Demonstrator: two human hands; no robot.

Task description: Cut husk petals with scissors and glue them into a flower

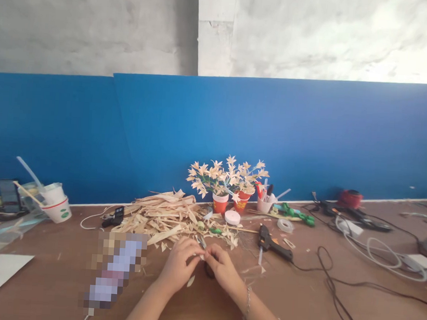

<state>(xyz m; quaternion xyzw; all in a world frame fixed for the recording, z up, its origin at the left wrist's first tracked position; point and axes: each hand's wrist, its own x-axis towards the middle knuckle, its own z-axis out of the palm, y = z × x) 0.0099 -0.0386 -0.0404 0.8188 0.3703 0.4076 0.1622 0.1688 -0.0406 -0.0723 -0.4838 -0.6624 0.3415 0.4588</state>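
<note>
The left hand (178, 266) and the right hand (224, 268) meet fingertip to fingertip over the desk (66, 255), both pinching a tiny pale piece (202, 257); its exact shape is too small to tell. Dark-handled scissors (210, 272) lie below them, partly hidden. Just beyond the left hand spreads a heap of dry, straw-coloured strips (164, 217). Straight past both hands, pale star-shaped flowers (216, 172) rise from red cups (220, 206), with a round white lid (232, 217) nearer. Ahead and right of the right hand rests a black glue gun (271, 243).
</note>
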